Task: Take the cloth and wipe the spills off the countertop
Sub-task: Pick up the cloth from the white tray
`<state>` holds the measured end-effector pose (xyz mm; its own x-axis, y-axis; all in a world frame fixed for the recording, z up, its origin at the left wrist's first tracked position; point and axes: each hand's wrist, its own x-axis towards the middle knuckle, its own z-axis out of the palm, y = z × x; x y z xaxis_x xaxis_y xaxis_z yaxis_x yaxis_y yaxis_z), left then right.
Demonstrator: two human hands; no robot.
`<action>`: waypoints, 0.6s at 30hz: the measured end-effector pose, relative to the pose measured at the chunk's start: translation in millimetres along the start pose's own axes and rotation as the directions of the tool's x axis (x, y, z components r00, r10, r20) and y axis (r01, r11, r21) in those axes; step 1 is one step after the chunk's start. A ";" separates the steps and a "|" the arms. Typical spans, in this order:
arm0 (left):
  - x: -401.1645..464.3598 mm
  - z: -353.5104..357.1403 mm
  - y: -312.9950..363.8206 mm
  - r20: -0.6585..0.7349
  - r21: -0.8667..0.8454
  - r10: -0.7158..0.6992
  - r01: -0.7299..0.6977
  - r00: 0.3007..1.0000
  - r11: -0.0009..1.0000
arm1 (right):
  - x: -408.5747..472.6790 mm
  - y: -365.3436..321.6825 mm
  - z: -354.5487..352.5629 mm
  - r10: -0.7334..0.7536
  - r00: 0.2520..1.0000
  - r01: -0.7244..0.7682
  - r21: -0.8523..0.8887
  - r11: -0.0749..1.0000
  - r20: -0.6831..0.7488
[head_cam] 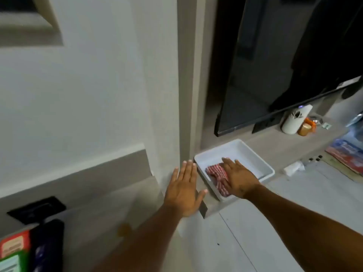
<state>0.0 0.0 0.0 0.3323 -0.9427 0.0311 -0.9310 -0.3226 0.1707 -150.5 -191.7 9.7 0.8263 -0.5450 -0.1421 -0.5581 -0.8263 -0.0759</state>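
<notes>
From the head view, a red-and-white striped cloth [217, 178] is seen lying in a white tray [249, 154] at the left end of the tabletop [294, 193]. The right hand [238, 178] is laid flat on the cloth, fingers extended, not gripping it. The left hand [184, 190] is held open with fingers spread wide, beside the tray, holding nothing. A television [284, 65] is seen behind the tray.

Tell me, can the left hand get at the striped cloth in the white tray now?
Probably yes. The left hand is open beside the white tray, but the right hand already lies on the striped cloth, covering part of it.
</notes>
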 end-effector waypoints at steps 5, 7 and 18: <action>30.0 73.9 24.2 0.071 -0.013 -0.015 0.016 0.997 1.000 | 43.0 7.3 58.6 0.043 0.996 -0.057 0.196 0.979 0.074; 39.9 88.5 29.8 0.069 -0.022 -0.048 0.050 0.996 0.999 | 57.3 12.5 76.1 0.075 0.994 -0.092 0.251 0.963 0.077; 72.8 105.4 28.9 0.111 0.002 -0.119 0.120 0.987 0.993 | 99.6 15.0 116.0 0.080 0.993 -0.097 0.220 0.971 0.087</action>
<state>-18.6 -87.0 -96.6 0.4221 -0.9011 -0.0991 -0.8848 -0.4333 0.1712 -85.4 -241.8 -120.1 0.7692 -0.5951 -0.2326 -0.6390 -0.7177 -0.2768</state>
